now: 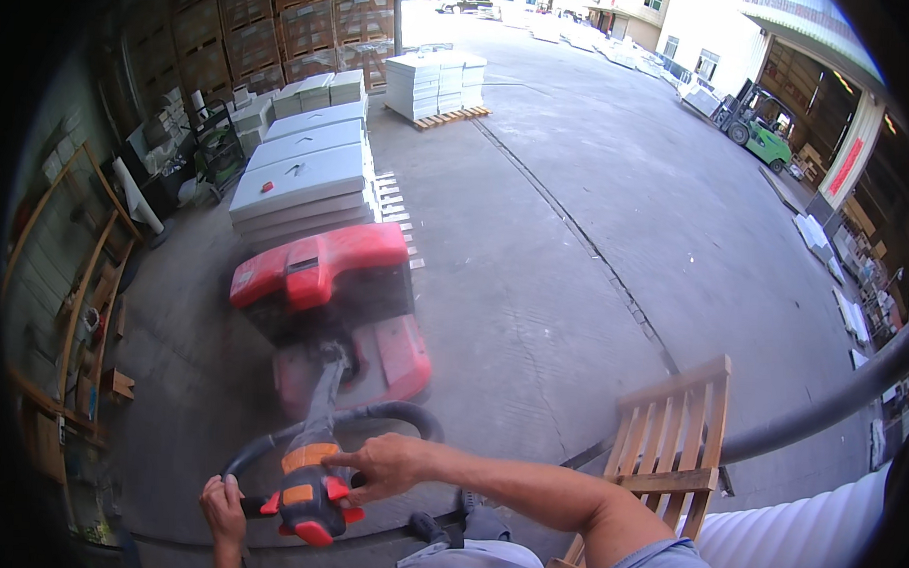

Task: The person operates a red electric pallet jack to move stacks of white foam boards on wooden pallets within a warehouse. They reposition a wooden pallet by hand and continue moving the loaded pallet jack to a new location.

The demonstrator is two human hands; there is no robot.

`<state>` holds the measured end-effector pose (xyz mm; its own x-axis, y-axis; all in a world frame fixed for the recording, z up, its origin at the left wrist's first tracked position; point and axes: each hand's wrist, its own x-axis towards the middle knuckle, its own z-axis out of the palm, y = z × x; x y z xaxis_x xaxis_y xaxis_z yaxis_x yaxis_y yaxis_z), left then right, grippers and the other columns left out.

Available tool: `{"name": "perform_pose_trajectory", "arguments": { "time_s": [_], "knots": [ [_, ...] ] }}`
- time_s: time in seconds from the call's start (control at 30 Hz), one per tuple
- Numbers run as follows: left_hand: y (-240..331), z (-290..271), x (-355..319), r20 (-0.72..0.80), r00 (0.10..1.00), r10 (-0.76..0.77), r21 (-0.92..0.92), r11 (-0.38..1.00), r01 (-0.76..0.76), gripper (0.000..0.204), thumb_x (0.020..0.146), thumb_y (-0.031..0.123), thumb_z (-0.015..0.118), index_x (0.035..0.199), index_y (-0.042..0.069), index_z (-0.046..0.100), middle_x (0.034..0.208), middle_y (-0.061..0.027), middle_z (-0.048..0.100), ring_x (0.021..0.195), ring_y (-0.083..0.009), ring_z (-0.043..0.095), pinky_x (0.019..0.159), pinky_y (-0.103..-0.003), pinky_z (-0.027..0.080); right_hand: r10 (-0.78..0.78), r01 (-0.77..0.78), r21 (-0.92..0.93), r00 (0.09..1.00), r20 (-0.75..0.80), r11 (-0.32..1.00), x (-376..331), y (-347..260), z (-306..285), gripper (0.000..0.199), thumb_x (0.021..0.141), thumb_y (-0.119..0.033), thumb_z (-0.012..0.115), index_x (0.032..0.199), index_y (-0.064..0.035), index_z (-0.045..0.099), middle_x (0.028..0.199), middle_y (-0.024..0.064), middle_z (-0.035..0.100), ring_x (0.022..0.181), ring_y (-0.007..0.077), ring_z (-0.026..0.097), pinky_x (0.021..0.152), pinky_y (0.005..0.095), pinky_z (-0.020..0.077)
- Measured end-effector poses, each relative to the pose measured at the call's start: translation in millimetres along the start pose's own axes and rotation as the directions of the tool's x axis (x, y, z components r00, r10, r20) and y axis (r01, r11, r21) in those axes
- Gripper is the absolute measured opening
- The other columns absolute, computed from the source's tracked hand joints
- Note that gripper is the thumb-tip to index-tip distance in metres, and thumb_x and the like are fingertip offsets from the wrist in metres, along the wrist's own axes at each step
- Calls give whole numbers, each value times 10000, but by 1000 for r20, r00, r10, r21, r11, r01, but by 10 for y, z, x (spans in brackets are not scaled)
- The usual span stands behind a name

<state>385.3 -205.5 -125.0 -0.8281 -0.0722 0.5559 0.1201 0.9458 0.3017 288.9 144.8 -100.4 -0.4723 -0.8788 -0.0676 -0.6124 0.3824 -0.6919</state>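
A red and black electric pallet truck [361,251] stands in front of me, its tiller arm reaching back toward me. The control head [312,494] on that arm is black with orange panels and red levers. My left hand [224,511] is closed around the left side of the looped black handle [258,452]. At the right grip, my right hand [393,464] is partly closed, its index finger stretched onto the orange panel and its thumb by a red lever. Beyond the truck body lies a stack of large white slabs [303,179] on pallets, with a small red object [268,186] on top.
A wooden pallet [675,432] leans at my right, beside a dark pole [821,407] and a white ribbed roll [796,546]. Wooden frames [84,291] line the left wall. Farther off are another slab stack [436,83], wrapped crates [248,26] and a green forklift [760,134].
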Motion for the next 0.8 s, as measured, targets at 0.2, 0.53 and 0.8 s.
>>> {"name": "perform_pose_trajectory", "arguments": {
  "time_s": [0.2,0.53,0.8],
  "knots": [
    [16,13,1,-12,1000,-7,-43,999,6,448,982,120,508,566,-35,568,576,-186,563,619,-407,570,859,-480,496,23,-23,3,1000,-4,1000,-9,-4,12,793,886,-603,618,1494,-136,417,836,132,731,795,324,695,758,418,527],
    [-15,53,-37,-52,997,-65,-142,988,58,474,1010,123,454,565,-35,487,603,-185,527,617,-383,537,679,-475,426,38,-39,-29,998,-43,999,-74,-78,-36,786,874,-573,632,1487,-127,426,814,137,720,764,333,683,744,424,516],
    [-85,121,-22,-194,962,-192,-181,971,157,457,1054,219,417,679,-32,490,617,-125,524,589,-269,526,627,-402,409,-78,34,-179,967,-242,983,-161,-72,-82,715,878,-565,624,1366,-59,493,699,140,673,728,322,680,638,438,502]
  ]
}}
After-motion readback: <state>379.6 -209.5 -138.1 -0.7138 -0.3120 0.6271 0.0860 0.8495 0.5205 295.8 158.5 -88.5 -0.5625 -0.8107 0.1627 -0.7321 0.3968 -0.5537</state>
